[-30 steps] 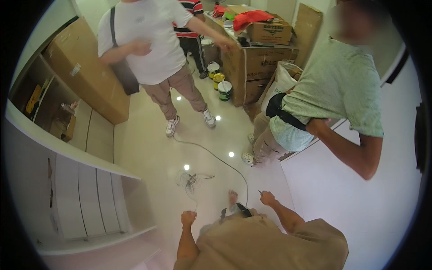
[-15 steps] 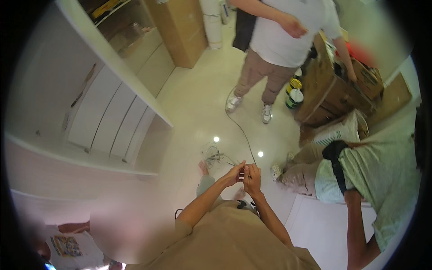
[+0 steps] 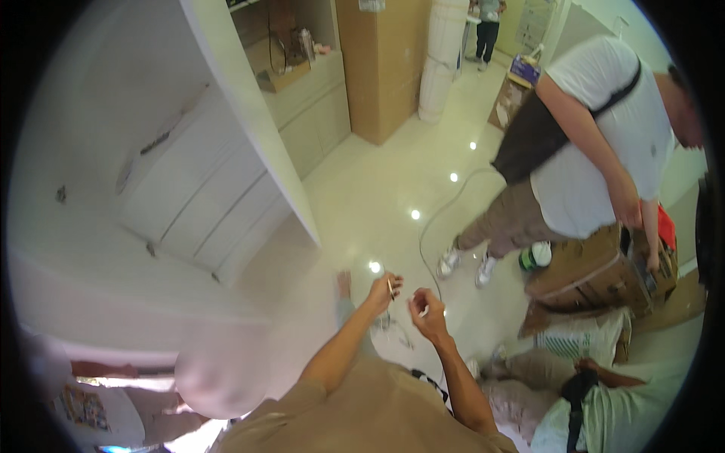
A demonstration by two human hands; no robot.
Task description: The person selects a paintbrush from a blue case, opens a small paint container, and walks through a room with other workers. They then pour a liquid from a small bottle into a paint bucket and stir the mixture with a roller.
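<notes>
My left hand point(image 3: 384, 293) is closed around a thin, short, stick-like thing point(image 3: 390, 288), pale with a darker end; its kind is too small to make out. A little to the right, my right hand point(image 3: 429, 315) is raised with its fingers curled toward the thumb; whatever they hold, if anything, cannot be made out. The two hands are apart. Below and between them, a loose tangle of thin wires point(image 3: 394, 329) lies on the floor, partly hidden by my arms. A long grey cable point(image 3: 421, 240) curves over the shiny floor beyond my right hand.
A white cabinet point(image 3: 260, 128) stands at the left, with a tall cardboard box point(image 3: 380, 68) farther back. At right, a person in a white shirt point(image 3: 596, 143) bends over an open carton point(image 3: 589, 275), near a green-and-white tub point(image 3: 535, 257) and white sack point(image 3: 585, 336). Another person crouches at lower right.
My hands, close together before, have drawn apart. The view has turned, so the room sits differently. The person in white now leans toward the carton, both arms down at it.
</notes>
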